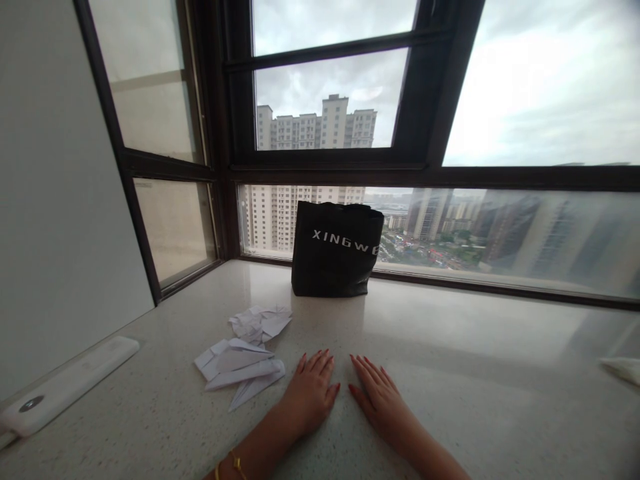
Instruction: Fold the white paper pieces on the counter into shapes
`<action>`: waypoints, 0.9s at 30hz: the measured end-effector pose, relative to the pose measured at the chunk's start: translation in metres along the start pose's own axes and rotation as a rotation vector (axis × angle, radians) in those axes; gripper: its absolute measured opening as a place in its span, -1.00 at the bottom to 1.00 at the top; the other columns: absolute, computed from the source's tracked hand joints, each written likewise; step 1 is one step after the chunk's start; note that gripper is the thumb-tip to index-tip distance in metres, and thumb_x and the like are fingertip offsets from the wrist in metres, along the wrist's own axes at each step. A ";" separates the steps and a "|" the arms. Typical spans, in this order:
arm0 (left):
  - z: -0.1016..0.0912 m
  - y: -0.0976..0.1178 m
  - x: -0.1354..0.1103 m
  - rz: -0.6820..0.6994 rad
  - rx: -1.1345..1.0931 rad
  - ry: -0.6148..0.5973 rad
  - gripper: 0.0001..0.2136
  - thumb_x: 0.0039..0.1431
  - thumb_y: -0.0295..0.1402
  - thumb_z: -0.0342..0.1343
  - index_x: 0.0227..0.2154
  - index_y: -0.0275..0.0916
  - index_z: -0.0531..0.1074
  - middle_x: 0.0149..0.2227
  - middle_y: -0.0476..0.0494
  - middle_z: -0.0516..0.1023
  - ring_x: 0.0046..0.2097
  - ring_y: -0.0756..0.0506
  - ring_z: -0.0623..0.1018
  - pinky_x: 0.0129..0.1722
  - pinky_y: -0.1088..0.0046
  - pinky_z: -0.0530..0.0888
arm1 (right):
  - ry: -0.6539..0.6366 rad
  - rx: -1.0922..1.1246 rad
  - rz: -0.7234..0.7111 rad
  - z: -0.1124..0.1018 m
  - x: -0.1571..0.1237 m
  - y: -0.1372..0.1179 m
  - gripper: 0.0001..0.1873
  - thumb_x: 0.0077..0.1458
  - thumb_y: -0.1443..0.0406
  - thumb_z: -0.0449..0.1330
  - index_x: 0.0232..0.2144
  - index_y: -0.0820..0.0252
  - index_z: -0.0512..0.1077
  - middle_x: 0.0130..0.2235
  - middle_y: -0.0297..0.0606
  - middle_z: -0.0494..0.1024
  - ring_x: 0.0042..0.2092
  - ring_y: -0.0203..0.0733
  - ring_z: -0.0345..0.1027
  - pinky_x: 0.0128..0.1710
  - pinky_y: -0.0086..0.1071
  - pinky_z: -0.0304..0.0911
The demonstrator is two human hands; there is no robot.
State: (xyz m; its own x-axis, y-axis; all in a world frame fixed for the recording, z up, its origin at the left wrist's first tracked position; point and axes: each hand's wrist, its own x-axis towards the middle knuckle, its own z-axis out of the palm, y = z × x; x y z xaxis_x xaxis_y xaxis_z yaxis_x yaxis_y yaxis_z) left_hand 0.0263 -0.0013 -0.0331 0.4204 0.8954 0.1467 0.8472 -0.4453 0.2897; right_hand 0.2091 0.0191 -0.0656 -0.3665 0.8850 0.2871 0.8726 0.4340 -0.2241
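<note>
Head view: see left hand (311,392) and right hand (379,395) palm-down on speckled windowsill (465,380), loosely spread, holding nothing; find folded white papers (243,361) just left, nearer left hand, lengthwise left-right.

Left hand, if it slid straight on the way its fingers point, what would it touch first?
Probably the black bag: the left hand aims toward its lower front, with the white papers off to the hand's left. Depth is hard to judge, though.
</note>
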 end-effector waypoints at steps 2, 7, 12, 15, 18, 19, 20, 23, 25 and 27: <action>0.000 0.000 0.000 -0.005 -0.003 -0.003 -0.53 0.21 -0.20 -0.41 0.12 -0.26 0.05 0.19 -0.14 0.04 0.20 -0.11 0.01 0.15 0.19 -0.03 | -0.009 -0.003 0.005 -0.002 0.000 -0.001 -0.46 0.09 0.13 -0.15 0.08 0.25 0.15 0.10 -0.11 0.21 0.15 -0.08 -0.01 0.10 -0.09 -0.06; 0.000 0.000 0.000 -0.004 -0.003 -0.007 -0.52 0.21 -0.19 -0.42 0.12 -0.26 0.04 0.19 -0.14 0.04 0.20 -0.10 0.01 0.16 0.19 -0.04 | -0.052 -0.016 0.019 -0.008 0.000 -0.006 -0.44 0.10 0.12 -0.17 0.09 0.30 0.14 0.12 -0.10 0.19 0.16 -0.09 -0.03 0.11 -0.11 -0.08; -0.001 0.001 0.000 -0.007 -0.010 -0.012 -0.52 0.21 -0.19 -0.41 0.12 -0.27 0.04 0.20 -0.14 0.03 0.20 -0.10 0.00 0.16 0.19 -0.04 | -0.045 -0.009 0.013 -0.007 0.000 -0.005 -0.45 0.10 0.13 -0.16 0.08 0.28 0.15 0.11 -0.10 0.20 0.15 -0.09 -0.02 0.11 -0.09 -0.07; -0.002 0.001 0.000 -0.012 -0.013 -0.015 -0.53 0.21 -0.20 -0.40 0.12 -0.27 0.05 0.20 -0.14 0.02 0.20 -0.10 0.01 0.15 0.19 -0.04 | -0.024 -0.001 0.012 -0.005 0.000 -0.003 -0.46 0.10 0.12 -0.15 0.06 0.27 0.18 0.11 -0.09 0.21 0.15 -0.07 -0.02 0.11 -0.07 -0.08; -0.002 0.002 -0.001 -0.012 -0.017 -0.010 -0.53 0.20 -0.20 -0.38 0.12 -0.26 0.05 0.20 -0.14 0.02 0.20 -0.10 0.01 0.15 0.18 -0.04 | -0.025 0.010 0.010 -0.004 0.000 -0.003 -0.46 0.10 0.11 -0.15 0.06 0.26 0.18 0.11 -0.09 0.21 0.15 -0.07 -0.03 0.11 -0.07 -0.09; -0.002 0.002 -0.001 -0.012 -0.019 -0.006 -0.54 0.20 -0.21 -0.38 0.12 -0.26 0.05 0.20 -0.14 0.02 0.20 -0.11 0.01 0.15 0.18 -0.04 | -0.027 0.014 0.010 -0.005 -0.001 -0.003 -0.46 0.10 0.11 -0.14 0.06 0.26 0.18 0.11 -0.09 0.20 0.15 -0.07 -0.03 0.11 -0.07 -0.09; -0.002 0.002 -0.001 -0.013 -0.021 -0.003 -0.54 0.20 -0.21 -0.37 0.12 -0.26 0.05 0.20 -0.15 0.03 0.20 -0.11 0.02 0.15 0.18 -0.04 | -0.028 0.018 0.010 -0.006 -0.001 -0.004 -0.46 0.10 0.11 -0.14 0.07 0.26 0.17 0.11 -0.09 0.20 0.15 -0.07 -0.03 0.11 -0.06 -0.09; -0.002 0.002 0.000 -0.019 -0.030 0.002 -0.54 0.20 -0.22 -0.36 0.11 -0.27 0.06 0.19 -0.16 0.04 0.20 -0.11 0.03 0.15 0.17 -0.03 | -0.038 0.019 0.018 -0.008 -0.001 -0.005 -0.46 0.10 0.12 -0.14 0.07 0.26 0.17 0.11 -0.09 0.20 0.15 -0.07 -0.03 0.11 -0.07 -0.08; -0.003 0.002 0.000 -0.020 -0.038 0.006 -0.55 0.20 -0.23 -0.34 0.11 -0.27 0.08 0.19 -0.16 0.06 0.19 -0.12 0.04 0.15 0.17 -0.02 | -0.044 0.018 0.019 -0.009 -0.001 -0.006 -0.46 0.10 0.12 -0.15 0.07 0.27 0.17 0.11 -0.09 0.20 0.15 -0.07 -0.03 0.11 -0.07 -0.08; -0.002 0.003 0.000 -0.020 -0.048 0.012 -0.56 0.19 -0.24 -0.33 0.10 -0.27 0.09 0.18 -0.18 0.08 0.19 -0.13 0.05 0.14 0.16 -0.01 | -0.047 0.019 0.016 -0.009 -0.001 -0.006 -0.46 0.10 0.12 -0.15 0.07 0.28 0.17 0.11 -0.09 0.20 0.15 -0.06 -0.03 0.11 -0.07 -0.08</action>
State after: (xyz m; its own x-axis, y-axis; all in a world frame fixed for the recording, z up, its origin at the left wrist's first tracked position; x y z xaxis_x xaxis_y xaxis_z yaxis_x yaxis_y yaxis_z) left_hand 0.0276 -0.0029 -0.0300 0.3995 0.9040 0.1522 0.8387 -0.4275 0.3375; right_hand 0.2072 0.0145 -0.0565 -0.3674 0.8988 0.2391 0.8723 0.4222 -0.2466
